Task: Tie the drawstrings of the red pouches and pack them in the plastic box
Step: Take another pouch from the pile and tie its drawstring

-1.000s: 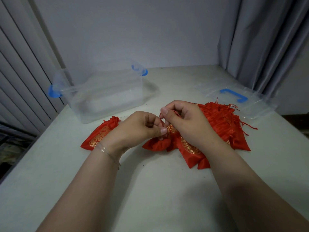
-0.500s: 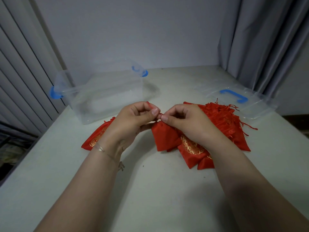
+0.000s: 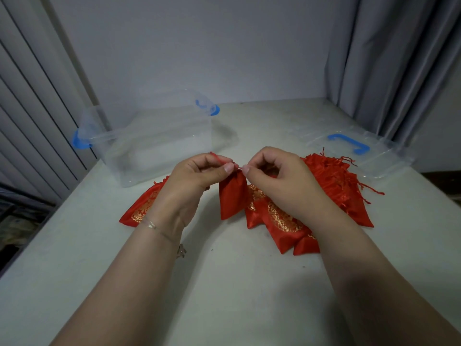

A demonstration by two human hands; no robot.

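- My left hand (image 3: 197,176) and right hand (image 3: 277,176) each pinch a drawstring of 1 red pouch (image 3: 232,196), lifted over the bench (image 3: 224,283).
- I judge the knot unfinished.
- The plastic box (image 3: 154,146) looks empty; the pile (image 3: 324,193) awaits.

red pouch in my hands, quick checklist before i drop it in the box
1. Held pouch gripped: ok, left hand and right hand each pinch the drawstring at its neck.
2. Knot finished: cannot tell, the fingertips hide it.
3. Plastic box open: ok, its lid lies apart on the table to the right.
4. Room inside the box: ok, no pouch shows through its clear walls.
5. Path to the box: ok, only a single pouch lies flat below it.
6. Pile of pouches left to tie: not ok, strings hang loose.
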